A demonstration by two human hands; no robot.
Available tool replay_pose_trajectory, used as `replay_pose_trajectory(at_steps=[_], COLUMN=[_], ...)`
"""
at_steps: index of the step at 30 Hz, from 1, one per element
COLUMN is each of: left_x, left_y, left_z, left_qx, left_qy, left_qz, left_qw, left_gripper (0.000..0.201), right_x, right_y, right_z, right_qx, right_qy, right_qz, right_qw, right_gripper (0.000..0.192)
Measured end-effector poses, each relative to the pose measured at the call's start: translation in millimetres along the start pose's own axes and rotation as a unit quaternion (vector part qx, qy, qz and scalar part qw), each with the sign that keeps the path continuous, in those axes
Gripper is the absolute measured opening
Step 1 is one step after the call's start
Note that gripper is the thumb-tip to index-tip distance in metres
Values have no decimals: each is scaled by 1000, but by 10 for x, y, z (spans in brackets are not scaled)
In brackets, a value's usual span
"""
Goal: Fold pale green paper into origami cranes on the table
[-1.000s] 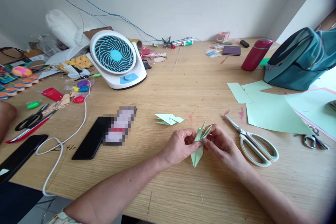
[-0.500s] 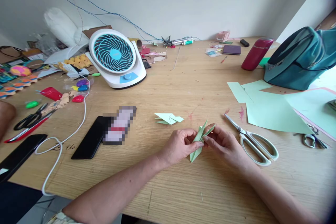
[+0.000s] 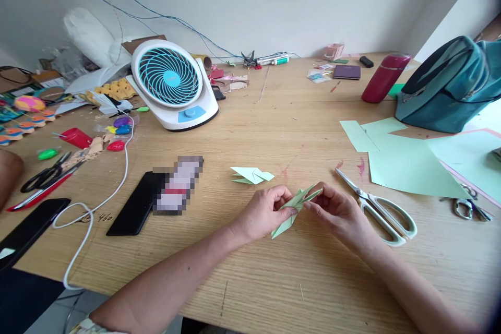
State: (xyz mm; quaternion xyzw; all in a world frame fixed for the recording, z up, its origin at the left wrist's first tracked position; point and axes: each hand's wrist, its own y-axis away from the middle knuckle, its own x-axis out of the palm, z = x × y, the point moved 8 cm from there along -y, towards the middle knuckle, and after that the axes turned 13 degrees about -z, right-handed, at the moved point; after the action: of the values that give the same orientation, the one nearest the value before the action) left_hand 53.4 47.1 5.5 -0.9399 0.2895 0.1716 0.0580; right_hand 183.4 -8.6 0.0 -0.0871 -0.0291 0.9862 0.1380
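Folded green paper [image 3: 283,226] is sitting between both hands' fingertips, one point jutting below the left fingers. Left hand [image 3: 263,214] is pinching its body, thumb against fingers; right hand [image 3: 340,216] is gripping a narrow flap at the upper end. Likely handling: nearly weightless, crisp at the creases, easily crumpled; the layered middle is looking the safest hold, the thin tips the weakest. Beyond the left fingers a second folded piece [image 3: 250,175] is lying; right of the right fingers, scissors [image 3: 387,214] are resting.
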Motion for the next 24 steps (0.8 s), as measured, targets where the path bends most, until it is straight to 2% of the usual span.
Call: replay_pose_trajectory(at_steps=[5, 7, 12, 19, 24], left_x=[-20, -38, -4, 56, 88], left_y=[13, 15, 44, 82, 132], left_z=[-54, -70, -117, -126, -164], left_qx=[51, 65, 126, 199, 253], left_qy=[-114, -125, -133, -197, -225], left_qz=[12, -2, -26, -43, -44], left_qw=[992, 990, 983, 959, 940], left_gripper=[15, 12, 19, 12, 9], right_x=[0, -3, -19, -91, -206], right_y=[26, 28, 17, 13, -5], right_z=[-31, -34, -51, 18, -4], right_qx=[20, 24, 30, 17, 7], right_qy=[79, 97, 107, 138, 180], right_qz=[5, 10, 18, -50, -100], right_qw=[997, 995, 994, 989, 979], right_gripper=[25, 23, 22, 40, 30])
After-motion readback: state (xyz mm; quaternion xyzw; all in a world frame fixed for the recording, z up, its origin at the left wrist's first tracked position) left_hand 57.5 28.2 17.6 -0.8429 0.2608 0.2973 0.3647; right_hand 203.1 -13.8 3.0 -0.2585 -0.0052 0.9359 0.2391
